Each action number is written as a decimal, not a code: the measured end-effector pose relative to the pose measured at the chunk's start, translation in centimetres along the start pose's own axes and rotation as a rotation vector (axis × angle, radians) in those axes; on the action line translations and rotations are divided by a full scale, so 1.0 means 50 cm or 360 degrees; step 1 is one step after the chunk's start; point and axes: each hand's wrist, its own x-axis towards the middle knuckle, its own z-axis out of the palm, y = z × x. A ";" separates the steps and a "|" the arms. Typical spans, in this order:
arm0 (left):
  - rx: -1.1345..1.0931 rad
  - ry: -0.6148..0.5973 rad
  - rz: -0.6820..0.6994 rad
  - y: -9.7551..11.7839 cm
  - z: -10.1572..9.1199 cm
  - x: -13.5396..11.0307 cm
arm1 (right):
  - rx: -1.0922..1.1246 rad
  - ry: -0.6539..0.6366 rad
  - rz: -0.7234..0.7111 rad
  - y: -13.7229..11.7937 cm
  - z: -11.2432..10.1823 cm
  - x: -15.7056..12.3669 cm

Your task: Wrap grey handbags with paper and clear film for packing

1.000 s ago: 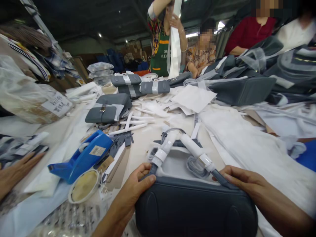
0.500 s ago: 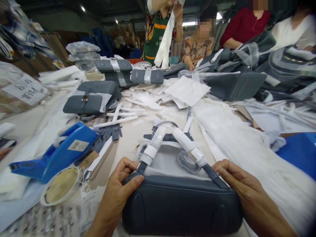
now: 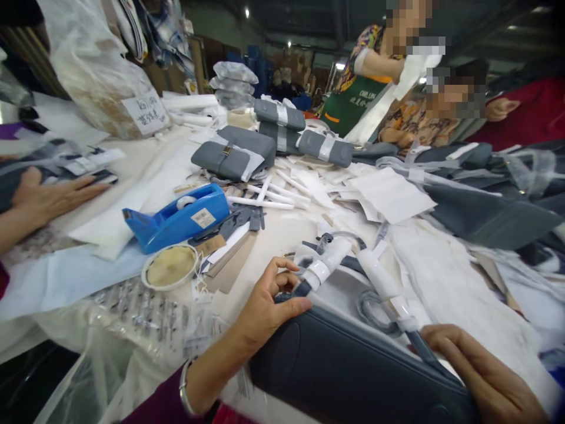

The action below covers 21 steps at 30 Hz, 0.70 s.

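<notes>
A dark blue-grey handbag (image 3: pixel 353 365) lies in front of me with its base turned towards me. White wrapping covers its handles (image 3: pixel 329 262), which point away from me. My left hand (image 3: pixel 271 300) grips the bag's upper left corner, thumb on the base and fingers bent round behind near the handle's foot. At the right end, my right hand (image 3: pixel 477 359) holds the side by the other handle's foot, its fingertips partly hidden behind the strap. A coiled strap in clear film (image 3: pixel 375 312) lies between the handles.
To the left stand a blue tape dispenser (image 3: pixel 180 215) and a round dish (image 3: pixel 170 268). Wrapped bags (image 3: pixel 233 153) are stacked behind. White paper sheets (image 3: pixel 392 194) cover the middle. A co-worker's hand (image 3: pixel 48 191) rests on goods at far left; other people work across the table.
My view has swung left, so the bag appears lower and further right, and tilted. Both hands keep hold of it. The co-worker's hand at far left now shows fully.
</notes>
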 end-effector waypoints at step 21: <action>-0.0190 0.0400 0.0009 -0.030 -0.054 -0.077 | -0.0816 -0.0431 -0.0691 -0.218 0.179 0.002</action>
